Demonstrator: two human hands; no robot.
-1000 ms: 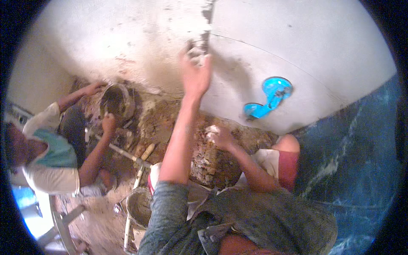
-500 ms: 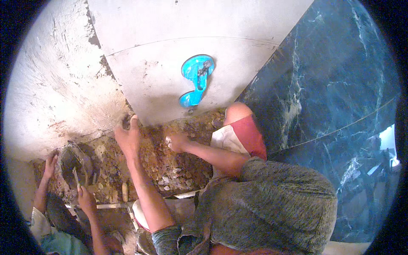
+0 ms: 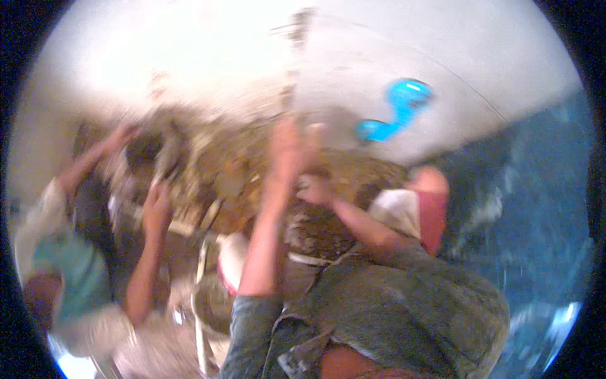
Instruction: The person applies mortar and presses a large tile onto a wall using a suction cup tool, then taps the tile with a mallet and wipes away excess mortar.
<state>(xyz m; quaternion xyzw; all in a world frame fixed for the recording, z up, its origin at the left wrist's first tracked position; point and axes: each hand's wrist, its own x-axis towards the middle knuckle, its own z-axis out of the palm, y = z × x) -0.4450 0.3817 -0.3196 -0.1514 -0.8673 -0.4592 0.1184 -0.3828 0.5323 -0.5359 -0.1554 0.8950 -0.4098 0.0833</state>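
My left hand, blurred by motion, is raised at the lower corner of a pale slab; its thumb stands apart from the fingers, and I see nothing held between them. Lower and to the right, my right hand is closed above rubble and soil; what it holds, if anything, is too smeared to make out. A bright blue two-cup suction lifter is stuck on the slab, touched by neither hand.
At the left a co-worker's hands are at a dark round pan. A rough plaster wall meets the slab. Dark blue-green veined stone panels stand at the right. A pale strip edges the rubble; a bucket stands below.
The view has swung left and blurred, so the slab and suction lifter appear farther right and more of the co-worker shows. Both my hands stay near the slab's lower edge.
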